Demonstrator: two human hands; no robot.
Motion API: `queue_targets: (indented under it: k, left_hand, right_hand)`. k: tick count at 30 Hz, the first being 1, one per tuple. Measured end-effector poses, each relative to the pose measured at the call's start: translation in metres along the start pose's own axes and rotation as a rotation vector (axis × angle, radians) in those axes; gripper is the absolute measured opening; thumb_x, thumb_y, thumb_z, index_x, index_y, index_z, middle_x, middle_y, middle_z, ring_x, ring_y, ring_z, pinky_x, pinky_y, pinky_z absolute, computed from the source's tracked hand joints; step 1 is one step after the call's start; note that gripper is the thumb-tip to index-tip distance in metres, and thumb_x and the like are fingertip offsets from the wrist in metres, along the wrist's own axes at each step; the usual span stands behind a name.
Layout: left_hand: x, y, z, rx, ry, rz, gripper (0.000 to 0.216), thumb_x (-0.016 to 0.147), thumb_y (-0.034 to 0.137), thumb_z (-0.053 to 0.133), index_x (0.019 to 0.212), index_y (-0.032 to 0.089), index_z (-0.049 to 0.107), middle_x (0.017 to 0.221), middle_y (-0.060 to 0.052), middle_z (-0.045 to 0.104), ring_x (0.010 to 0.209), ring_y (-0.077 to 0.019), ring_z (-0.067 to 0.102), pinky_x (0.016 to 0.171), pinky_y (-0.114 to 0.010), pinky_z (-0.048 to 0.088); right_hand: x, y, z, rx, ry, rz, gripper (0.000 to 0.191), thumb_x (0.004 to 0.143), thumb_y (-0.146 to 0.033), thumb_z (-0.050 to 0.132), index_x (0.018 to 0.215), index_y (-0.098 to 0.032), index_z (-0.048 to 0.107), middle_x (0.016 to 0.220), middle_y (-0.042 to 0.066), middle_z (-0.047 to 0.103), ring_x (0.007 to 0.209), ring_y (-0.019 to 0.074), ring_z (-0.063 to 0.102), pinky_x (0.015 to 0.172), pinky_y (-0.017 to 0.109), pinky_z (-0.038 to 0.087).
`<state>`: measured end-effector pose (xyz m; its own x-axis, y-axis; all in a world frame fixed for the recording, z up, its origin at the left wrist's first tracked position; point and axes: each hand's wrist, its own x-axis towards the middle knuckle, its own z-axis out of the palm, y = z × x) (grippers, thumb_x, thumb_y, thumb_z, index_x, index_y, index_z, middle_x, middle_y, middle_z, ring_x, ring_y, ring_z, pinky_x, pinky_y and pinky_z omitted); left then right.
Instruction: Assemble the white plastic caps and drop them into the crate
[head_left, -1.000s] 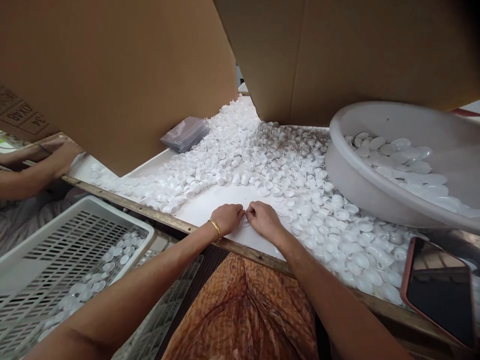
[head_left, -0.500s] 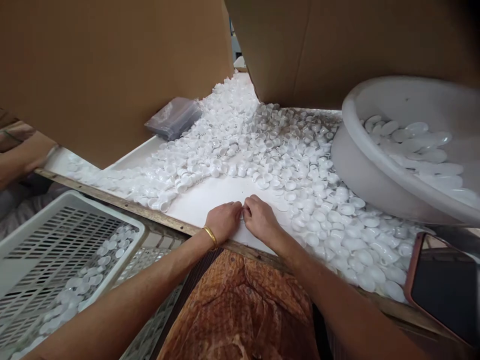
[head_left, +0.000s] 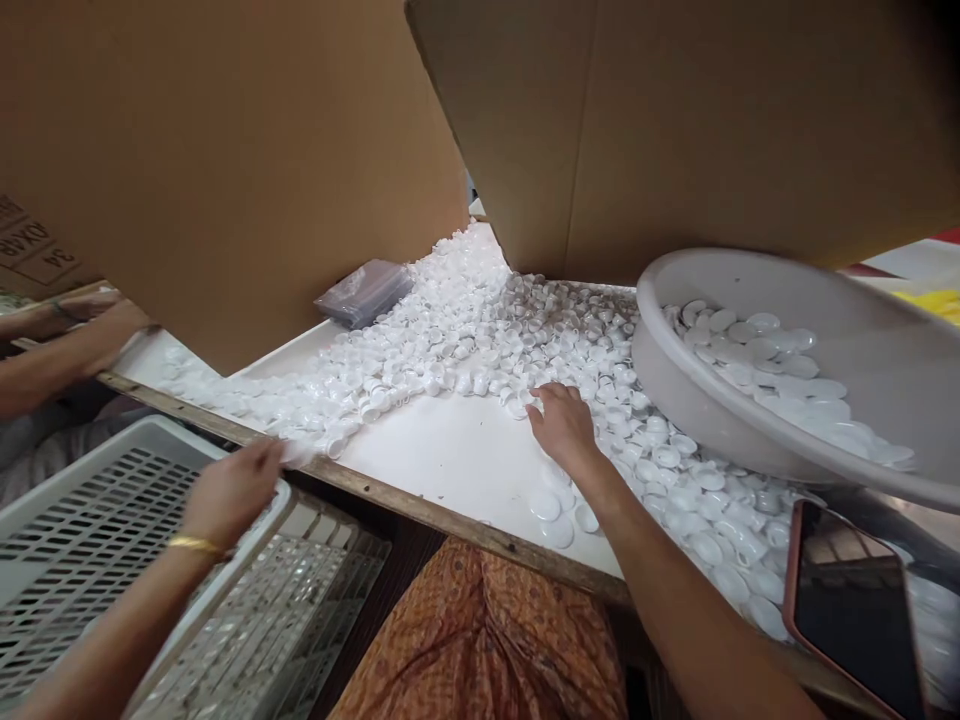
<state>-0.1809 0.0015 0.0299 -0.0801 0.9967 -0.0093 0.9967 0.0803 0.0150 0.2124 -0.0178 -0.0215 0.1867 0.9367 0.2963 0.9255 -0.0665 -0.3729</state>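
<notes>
My left hand (head_left: 232, 490), with a gold bangle on its wrist, is over the rim of a white slotted crate (head_left: 97, 520) at the left. Its fingers pinch a small white plastic piece (head_left: 294, 453), blurred by motion. My right hand (head_left: 564, 425) reaches into the heap of small white plastic cups (head_left: 480, 340) on the white table (head_left: 450, 450). Its fingers curl down among the cups; I cannot see whether they hold one. A few flat white lids (head_left: 555, 515) lie by my right wrist.
Two big cardboard sheets (head_left: 225, 160) stand behind the table. A grey basin (head_left: 720, 400) with white lids sits at the right. A phone (head_left: 855, 610) lies at the near right edge. A clear bag (head_left: 364, 292) lies by the cardboard. Another person's hand (head_left: 75, 325) rests at the far left.
My hands were pressed together at the table's near edge. The left has swung left to the crate with a white piece; the right has reached forward into the cups.
</notes>
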Motion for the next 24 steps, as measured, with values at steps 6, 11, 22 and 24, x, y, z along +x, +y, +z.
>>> queue_targets:
  k: [6, 11, 22, 24]
  left_hand:
    - [0.002, -0.130, 0.004, 0.113, -0.114, -0.192, 0.037, 0.079, 0.046, 0.033, 0.061, 0.024, 0.057, 0.052, 0.002, 0.056, 0.055, -0.0173, 0.049, 0.058, -0.026, 0.034]
    - [-0.007, -0.022, -0.008, 0.004, 0.115, 0.097, 0.032, 0.083, 0.042, 0.033, 0.071, 0.023, 0.055, 0.073, 0.001, 0.062, 0.067, -0.0158, 0.053, 0.064, -0.026, 0.038]
    - [0.008, 0.216, 0.044, -0.143, 0.031, 0.863, 0.024, 0.082, 0.031, 0.050, 0.099, 0.019, 0.062, 0.094, -0.008, 0.059, 0.090, -0.0211, 0.054, 0.078, -0.032, 0.045]
    - [0.009, 0.224, 0.050, -0.136, 0.025, 0.862, 0.025, 0.079, 0.033, 0.054, 0.099, 0.020, 0.063, 0.094, -0.008, 0.059, 0.090, -0.0224, 0.053, 0.078, -0.033, 0.045]
  right_hand:
    - [0.013, -0.005, 0.012, -0.124, -0.086, -0.058, 0.010, 0.080, -0.019, 0.055, 0.083, -0.017, 0.064, 0.104, 0.009, 0.060, 0.100, 0.0253, 0.045, 0.077, 0.038, 0.033]
    - [-0.007, -0.020, 0.014, -0.094, -0.113, -0.171, 0.008, 0.080, -0.018, 0.056, 0.075, -0.018, 0.061, 0.094, 0.007, 0.063, 0.099, 0.0230, 0.046, 0.077, 0.036, 0.031]
    - [-0.007, -0.002, 0.010, 0.205, 0.049, -0.240, 0.007, 0.083, -0.017, 0.051, 0.085, -0.019, 0.057, 0.089, 0.005, 0.062, 0.086, 0.0188, 0.053, 0.076, 0.029, 0.039]
    - [-0.007, -0.002, 0.008, 0.223, 0.036, -0.244, 0.006, 0.082, -0.016, 0.051, 0.084, -0.019, 0.057, 0.088, 0.004, 0.061, 0.086, 0.0187, 0.053, 0.077, 0.029, 0.040]
